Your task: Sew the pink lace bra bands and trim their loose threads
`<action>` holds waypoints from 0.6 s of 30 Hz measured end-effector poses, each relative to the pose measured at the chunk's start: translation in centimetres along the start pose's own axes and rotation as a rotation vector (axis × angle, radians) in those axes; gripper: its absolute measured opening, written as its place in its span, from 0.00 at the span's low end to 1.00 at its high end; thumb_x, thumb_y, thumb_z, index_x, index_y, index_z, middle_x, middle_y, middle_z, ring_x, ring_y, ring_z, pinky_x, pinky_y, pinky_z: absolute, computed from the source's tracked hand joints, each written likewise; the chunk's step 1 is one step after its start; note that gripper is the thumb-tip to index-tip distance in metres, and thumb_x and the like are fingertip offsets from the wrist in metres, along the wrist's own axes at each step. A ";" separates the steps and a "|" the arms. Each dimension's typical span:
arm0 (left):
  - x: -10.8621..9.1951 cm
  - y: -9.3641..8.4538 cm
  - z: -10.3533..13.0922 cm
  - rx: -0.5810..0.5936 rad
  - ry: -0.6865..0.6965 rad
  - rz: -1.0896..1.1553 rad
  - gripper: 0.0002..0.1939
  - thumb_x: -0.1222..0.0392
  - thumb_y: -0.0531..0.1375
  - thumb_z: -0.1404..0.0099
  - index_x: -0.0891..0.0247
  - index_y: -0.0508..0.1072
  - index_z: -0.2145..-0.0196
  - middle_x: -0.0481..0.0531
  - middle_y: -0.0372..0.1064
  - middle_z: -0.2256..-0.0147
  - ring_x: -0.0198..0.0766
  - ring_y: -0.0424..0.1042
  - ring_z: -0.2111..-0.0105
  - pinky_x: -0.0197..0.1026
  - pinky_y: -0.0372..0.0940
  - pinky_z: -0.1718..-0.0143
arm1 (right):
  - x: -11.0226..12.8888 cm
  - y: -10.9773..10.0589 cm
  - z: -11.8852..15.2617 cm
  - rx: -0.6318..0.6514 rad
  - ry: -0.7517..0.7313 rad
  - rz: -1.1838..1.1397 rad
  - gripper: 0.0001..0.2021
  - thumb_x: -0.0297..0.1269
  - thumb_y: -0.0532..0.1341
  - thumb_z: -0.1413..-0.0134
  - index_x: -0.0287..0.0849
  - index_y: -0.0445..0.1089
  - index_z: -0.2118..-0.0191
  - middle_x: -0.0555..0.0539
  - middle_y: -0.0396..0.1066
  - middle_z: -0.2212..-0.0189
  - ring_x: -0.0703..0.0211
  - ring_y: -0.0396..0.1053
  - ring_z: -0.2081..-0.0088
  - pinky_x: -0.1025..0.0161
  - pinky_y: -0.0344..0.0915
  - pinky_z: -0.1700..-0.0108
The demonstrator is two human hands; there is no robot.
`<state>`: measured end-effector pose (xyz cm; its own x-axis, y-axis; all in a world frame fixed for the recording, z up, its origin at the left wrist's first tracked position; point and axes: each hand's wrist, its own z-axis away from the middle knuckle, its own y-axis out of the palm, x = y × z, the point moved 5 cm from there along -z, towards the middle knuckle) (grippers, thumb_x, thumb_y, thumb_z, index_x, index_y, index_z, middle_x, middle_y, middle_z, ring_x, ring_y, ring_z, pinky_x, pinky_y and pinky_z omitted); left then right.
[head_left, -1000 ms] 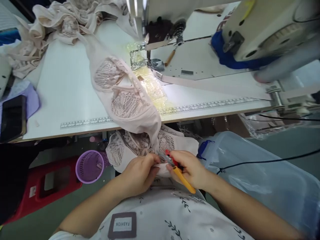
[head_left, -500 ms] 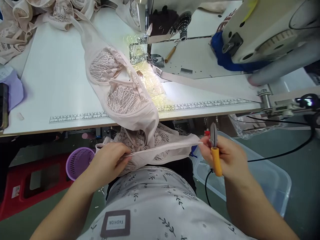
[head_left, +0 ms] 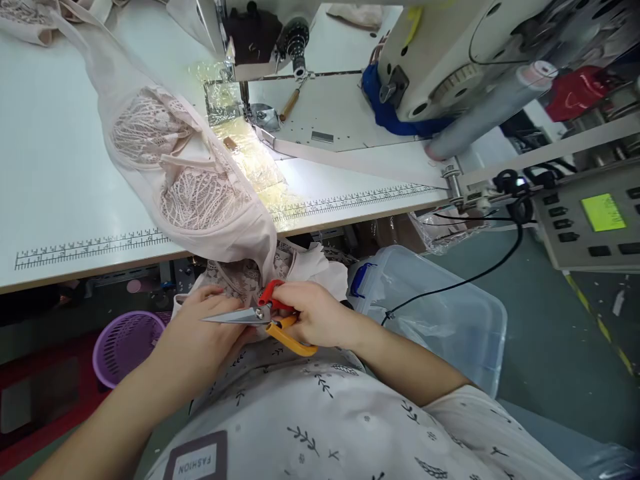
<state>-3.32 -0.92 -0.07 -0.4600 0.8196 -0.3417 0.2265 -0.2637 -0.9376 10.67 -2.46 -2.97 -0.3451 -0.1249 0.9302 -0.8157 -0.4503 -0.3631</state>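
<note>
My right hand [head_left: 320, 313] is closed around scissors [head_left: 260, 315] with one red and one orange handle. Their blades point left, over the fingers of my left hand [head_left: 203, 333]. Those fingers are curled on pale pink lace fabric [head_left: 240, 277] in my lap, partly hidden by my hands. From there a pale pink lace bra [head_left: 200, 200] runs up over the table edge and lies on the white table [head_left: 65, 193].
The sewing machine [head_left: 440, 73] stands at the upper right, with a wooden-handled tool [head_left: 290, 105] on its bed. A purple basket [head_left: 125, 343] is lower left. A clear plastic bin [head_left: 450, 313] and a control panel [head_left: 595, 213] are on the right.
My right hand has moved left with the scissors, close to my left hand, and the blades have swung from upward to leftward. The stretched band is now slack and bunched. The view has shifted right.
</note>
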 end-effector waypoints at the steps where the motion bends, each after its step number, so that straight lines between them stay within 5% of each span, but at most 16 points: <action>1: 0.5 -0.1 0.6 0.024 -0.008 -0.025 0.09 0.59 0.52 0.34 0.59 0.70 0.71 0.47 0.69 0.75 0.39 0.68 0.74 0.48 0.60 0.60 | -0.1 0.0 0.1 0.002 0.000 -0.006 0.09 0.26 0.60 0.59 0.42 0.58 0.75 0.51 0.66 0.73 0.64 0.62 0.72 0.69 0.60 0.70; 4: 2.4 -1.1 2.9 0.029 0.008 -0.036 0.10 0.57 0.53 0.35 0.57 0.70 0.72 0.45 0.69 0.76 0.37 0.69 0.75 0.47 0.60 0.60 | -0.4 -0.4 0.4 -0.006 0.005 -0.004 0.11 0.25 0.59 0.60 0.43 0.54 0.77 0.52 0.65 0.74 0.63 0.62 0.71 0.68 0.60 0.68; 10: 5.9 -3.4 7.2 -0.093 -0.151 0.142 0.12 0.59 0.54 0.35 0.51 0.71 0.55 0.41 0.73 0.62 0.34 0.71 0.62 0.33 0.65 0.63 | -0.9 -0.6 0.9 0.020 0.030 -0.051 0.10 0.27 0.58 0.59 0.44 0.53 0.77 0.51 0.65 0.72 0.63 0.62 0.70 0.68 0.59 0.69; 14: 5.5 -3.6 6.5 -0.270 -0.301 0.262 0.10 0.61 0.57 0.37 0.51 0.73 0.59 0.43 0.73 0.64 0.35 0.72 0.64 0.34 0.66 0.63 | -0.9 -0.9 1.7 0.022 0.030 -0.028 0.11 0.28 0.58 0.59 0.43 0.51 0.78 0.52 0.61 0.76 0.65 0.59 0.73 0.69 0.56 0.72; 18: 3.5 -3.2 3.5 -0.392 -0.259 0.376 0.11 0.66 0.59 0.40 0.54 0.73 0.60 0.47 0.73 0.66 0.37 0.72 0.64 0.37 0.67 0.62 | -1.4 -1.2 3.2 0.027 0.098 0.019 0.10 0.29 0.58 0.57 0.43 0.53 0.78 0.55 0.55 0.79 0.67 0.52 0.77 0.70 0.51 0.76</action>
<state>-8.68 0.99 1.54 -0.4701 0.5424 -0.6963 0.6914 -0.2641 -0.6725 13.65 -4.59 -3.65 -0.4055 -0.0472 0.9129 -0.7962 -0.4724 -0.3781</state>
